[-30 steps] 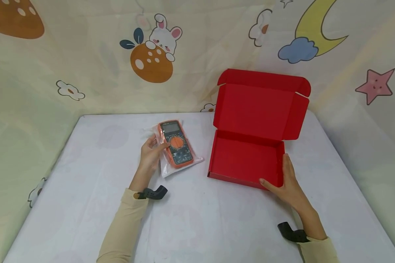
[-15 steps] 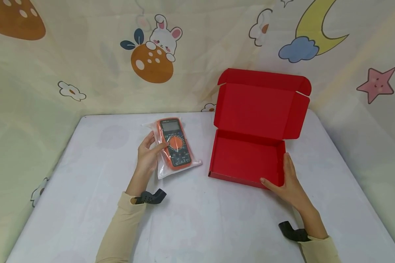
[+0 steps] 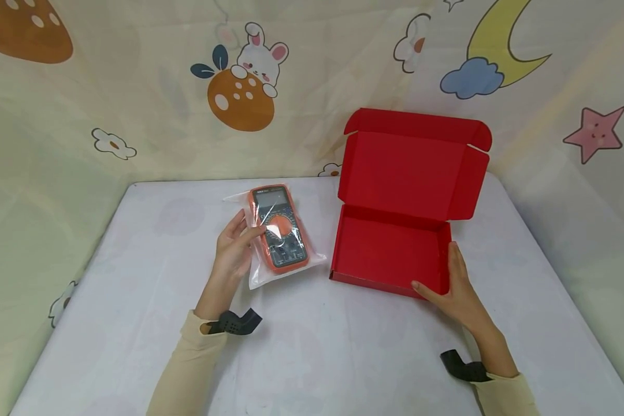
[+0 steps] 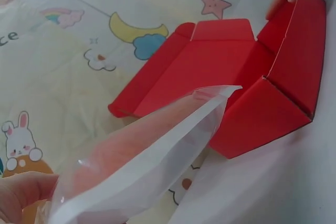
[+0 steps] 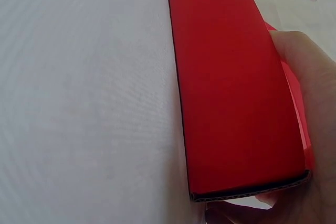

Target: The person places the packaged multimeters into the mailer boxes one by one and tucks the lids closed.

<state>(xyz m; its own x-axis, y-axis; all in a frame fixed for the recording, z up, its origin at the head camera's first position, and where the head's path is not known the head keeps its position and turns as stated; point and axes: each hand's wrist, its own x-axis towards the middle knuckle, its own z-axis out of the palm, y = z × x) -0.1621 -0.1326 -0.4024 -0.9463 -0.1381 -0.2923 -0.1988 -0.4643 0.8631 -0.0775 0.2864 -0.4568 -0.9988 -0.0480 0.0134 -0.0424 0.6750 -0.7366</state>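
Observation:
My left hand (image 3: 232,251) pinches the left edge of a clear plastic bag with an orange and black multimeter (image 3: 286,249) inside, thumb on top near the dial. The multimeter's screen and dial face up in the head view, with a bright glare by the dial. In the left wrist view the plastic bag (image 4: 142,166) is seen edge-on, in front of the red box. My right hand (image 3: 460,294) grips the near right corner of the open red cardboard box (image 3: 390,251), its thumb over the front rim (image 5: 236,93) and its fingers along the right wall.
The box lid (image 3: 403,173) stands raised at the back, close to a printed cloth backdrop (image 3: 161,86). A white table (image 3: 317,358) lies under everything. Black wrist mounts (image 3: 239,322) stick out from both forearms.
My left hand and forearm have shifted slightly left and toward me, tilting the bagged multimeter so that glare now shows on it. The right hand and the red box hold still.

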